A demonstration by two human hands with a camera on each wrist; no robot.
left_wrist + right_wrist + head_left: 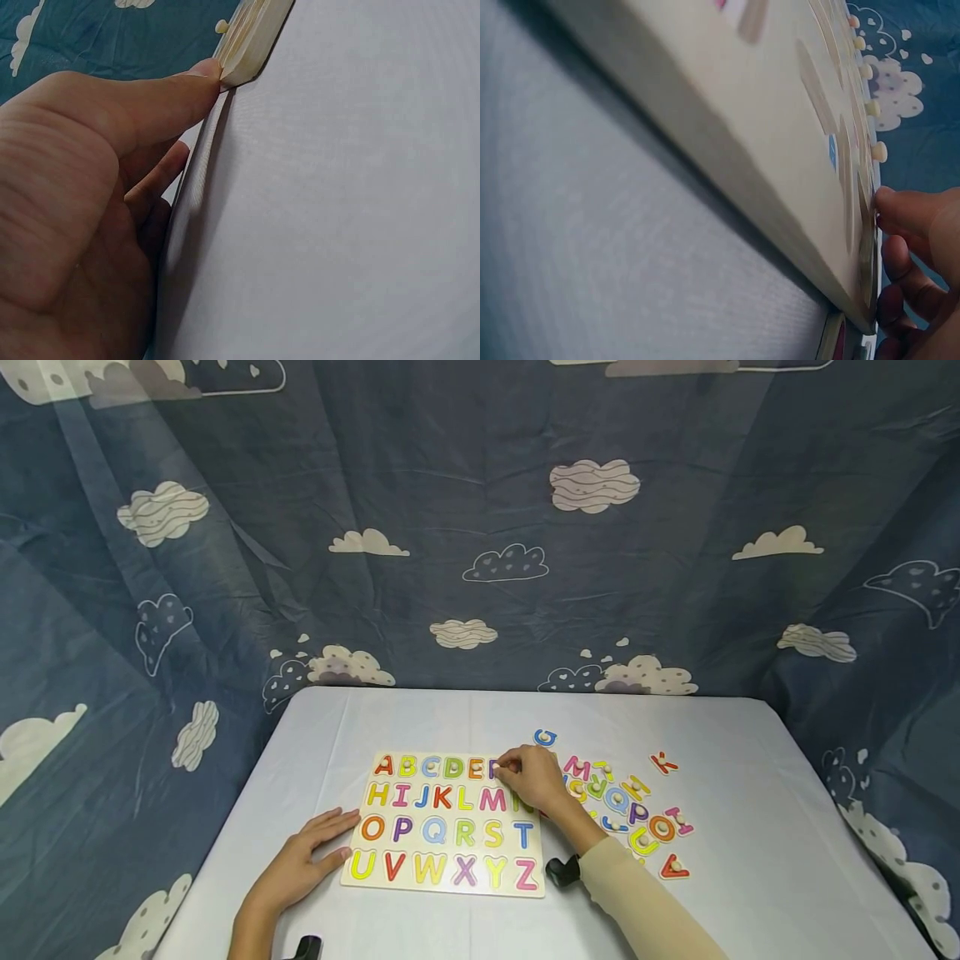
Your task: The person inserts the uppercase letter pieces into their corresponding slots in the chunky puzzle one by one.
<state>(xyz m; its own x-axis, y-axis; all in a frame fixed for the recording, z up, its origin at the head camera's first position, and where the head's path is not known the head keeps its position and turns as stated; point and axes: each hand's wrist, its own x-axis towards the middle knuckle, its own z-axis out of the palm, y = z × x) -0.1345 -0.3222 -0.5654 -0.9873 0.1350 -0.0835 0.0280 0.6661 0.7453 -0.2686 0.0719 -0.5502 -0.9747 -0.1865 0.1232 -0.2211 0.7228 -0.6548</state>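
Observation:
The wooden alphabet puzzle board (442,891) lies flat on the white table. Knobbed letters A to E sit in its top row. My right hand (531,777) reaches over the board's upper right, thumb and forefinger pinching the purple letter F piece (492,770) at its place beside the E (476,768). In the right wrist view, the fingertips (885,201) are at the far edge, past a row of pale knobs (879,152). My left hand (303,860) rests at the board's left edge, fingers extended; its thumb (199,82) touches the board's corner (247,69) in the left wrist view.
Loose knobbed letters lie scattered right of the board, among them an orange O (662,828), a red K (663,763) and a blue G (544,737). My right forearm passes over the board's right side. A dark cloud-print curtain (450,593) stands behind the table (750,910).

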